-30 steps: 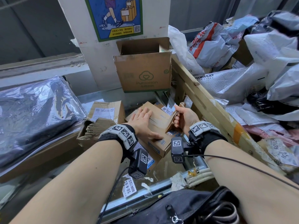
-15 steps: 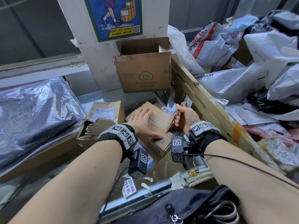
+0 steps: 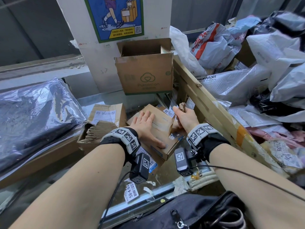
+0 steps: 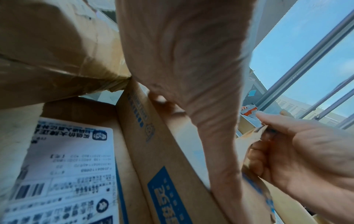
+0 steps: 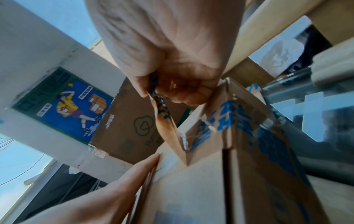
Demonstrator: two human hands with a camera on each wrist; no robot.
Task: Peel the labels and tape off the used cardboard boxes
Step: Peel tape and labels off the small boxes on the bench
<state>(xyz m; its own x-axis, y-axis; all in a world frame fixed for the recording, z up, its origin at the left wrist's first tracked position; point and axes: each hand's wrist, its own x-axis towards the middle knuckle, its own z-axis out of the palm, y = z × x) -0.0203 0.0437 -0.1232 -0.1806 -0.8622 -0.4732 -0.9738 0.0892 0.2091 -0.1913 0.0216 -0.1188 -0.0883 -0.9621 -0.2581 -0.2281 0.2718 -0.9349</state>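
A flat brown cardboard box (image 3: 162, 129) with blue print lies tilted among other boxes. My left hand (image 3: 145, 123) rests flat on its top, fingers straight. At the box's right edge my right hand (image 3: 183, 116) grips a brown strip of tape (image 3: 173, 123) that lifts off the box, still attached at its lower end. In the right wrist view the strip (image 5: 164, 121) runs from my curled fingers (image 5: 172, 84) down to the box (image 5: 191, 189). In the left wrist view my right hand (image 4: 306, 151) pinches the strip (image 4: 252, 136) beside the box (image 4: 162, 166).
An open box with a green logo (image 3: 145, 75) stands behind against a white pillar. A torn box with a white label (image 3: 105, 115) lies to the left. A wooden rail (image 3: 206, 100) and piled plastic mailers (image 3: 247, 47) close the right side. Peeled labels (image 3: 132, 190) lie on the floor.
My right hand has pulled the strip slightly up and to the left, lifting more of it off the box. The left hand has stayed pressed flat on the box.
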